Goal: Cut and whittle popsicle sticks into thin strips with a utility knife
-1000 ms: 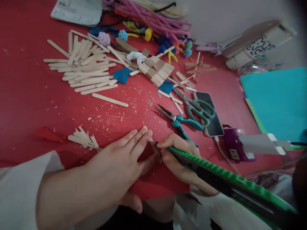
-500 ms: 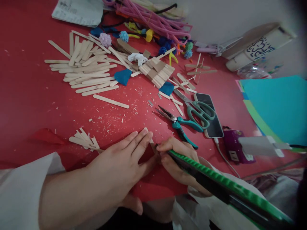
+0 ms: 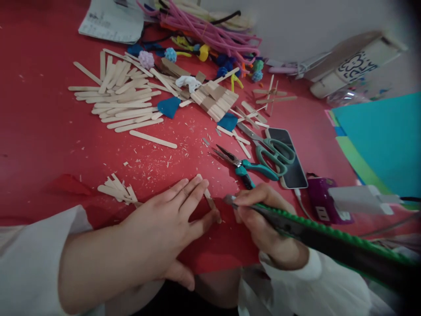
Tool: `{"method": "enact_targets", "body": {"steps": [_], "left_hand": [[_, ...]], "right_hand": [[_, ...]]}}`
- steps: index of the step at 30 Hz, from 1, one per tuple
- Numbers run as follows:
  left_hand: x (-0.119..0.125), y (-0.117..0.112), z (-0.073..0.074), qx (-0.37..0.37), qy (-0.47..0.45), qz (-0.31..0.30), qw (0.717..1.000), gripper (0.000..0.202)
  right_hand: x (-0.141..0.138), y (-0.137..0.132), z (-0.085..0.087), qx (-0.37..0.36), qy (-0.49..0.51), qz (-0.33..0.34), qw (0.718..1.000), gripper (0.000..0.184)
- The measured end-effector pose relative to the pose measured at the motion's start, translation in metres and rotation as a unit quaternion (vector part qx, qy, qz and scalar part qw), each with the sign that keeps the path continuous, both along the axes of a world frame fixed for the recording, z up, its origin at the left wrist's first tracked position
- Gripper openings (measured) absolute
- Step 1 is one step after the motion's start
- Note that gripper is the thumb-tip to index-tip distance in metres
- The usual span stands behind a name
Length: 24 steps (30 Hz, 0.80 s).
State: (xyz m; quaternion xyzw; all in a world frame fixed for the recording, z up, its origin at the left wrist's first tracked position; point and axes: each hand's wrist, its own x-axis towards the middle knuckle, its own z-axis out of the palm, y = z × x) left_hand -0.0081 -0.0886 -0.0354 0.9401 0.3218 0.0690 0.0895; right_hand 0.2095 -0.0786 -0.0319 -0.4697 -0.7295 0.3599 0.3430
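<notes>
My left hand (image 3: 164, 219) lies flat with its fingers stretched out, pinning a small wooden craft stick (image 3: 209, 199) to the red table. The fingertips cover part of that stick. Just right of it, my right hand (image 3: 268, 215) is closed around a green and black utility knife (image 3: 315, 232). The knife's blade end points left, apart from the stick. Beside my left wrist is a small pile of short cut stick pieces (image 3: 115, 189). Pale wood shavings (image 3: 154, 164) are scattered beyond my fingers.
Beyond my right hand lie teal-handled pliers (image 3: 241, 166), with scissors (image 3: 271, 151) partly over a phone (image 3: 289, 169). Many craft sticks (image 3: 125, 105) spread at the left back. Pink pipe cleaners (image 3: 210, 30) lie behind. Coloured sheets (image 3: 388, 136) and a purple adapter (image 3: 324, 199) are right.
My right hand has drawn the knife to the right, away from the stick, uncovering its near end. My left hand stays almost in place.
</notes>
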Motion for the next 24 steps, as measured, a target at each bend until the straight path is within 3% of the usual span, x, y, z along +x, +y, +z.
{"method": "enact_targets", "body": {"steps": [5,11,24], "left_hand": [[0.0,-0.001,-0.002,-0.001,-0.007,0.003,1.0,0.103],[0.001,0.001,0.001,-0.011,-0.002,-0.003,1.0,0.097],[0.001,-0.001,-0.002,-0.006,-0.005,-0.002,1.0,0.101]], "right_hand": [[-0.008,0.009,0.0,0.016,-0.028,0.049,0.998,0.005],[-0.008,0.009,-0.004,0.019,-0.046,0.059,0.997,0.008],[-0.013,0.01,0.005,0.048,-0.068,0.064,0.994,0.014]]}}
